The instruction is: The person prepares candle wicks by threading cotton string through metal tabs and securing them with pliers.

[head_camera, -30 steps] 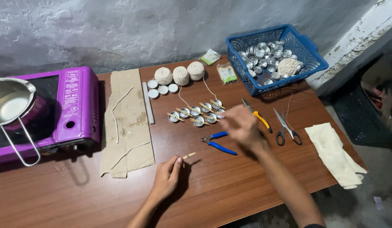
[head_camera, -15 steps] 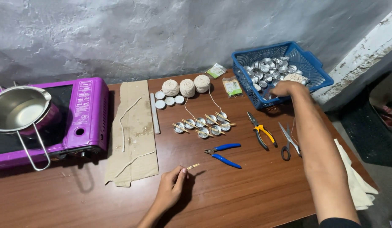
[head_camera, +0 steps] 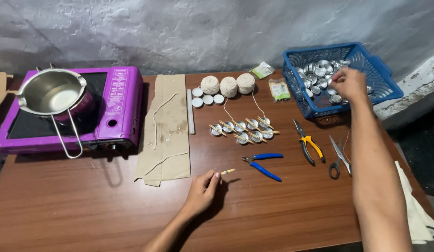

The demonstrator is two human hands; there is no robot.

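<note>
My right hand point(head_camera: 349, 83) reaches into the blue plastic basket point(head_camera: 297, 95) at the back right, fingers closed among the small round metal cups point(head_camera: 320, 74) inside; whether it grips one I cannot tell. My left hand point(head_camera: 202, 190) rests on the wooden table point(head_camera: 86, 200) near the front, pinching a short wooden stick point(head_camera: 227, 171). In the table's middle lie several metal cups with sticks laid across them point(head_camera: 242, 130). Blue-handled pliers point(head_camera: 263, 164) lie just right of my left hand.
A purple portable stove point(head_camera: 112, 109) with a steel pot point(head_camera: 52, 93) stands at the left. A cardboard sheet point(head_camera: 168, 126) carries wick strings. Three balls of string point(head_camera: 228, 85), yellow-handled pliers point(head_camera: 308, 146), scissors point(head_camera: 339, 158) and white cloth point(head_camera: 415, 210) are around.
My right hand moved from the middle of the table out to the blue basket and now dips into the cups. My left hand stayed put with the stick.
</note>
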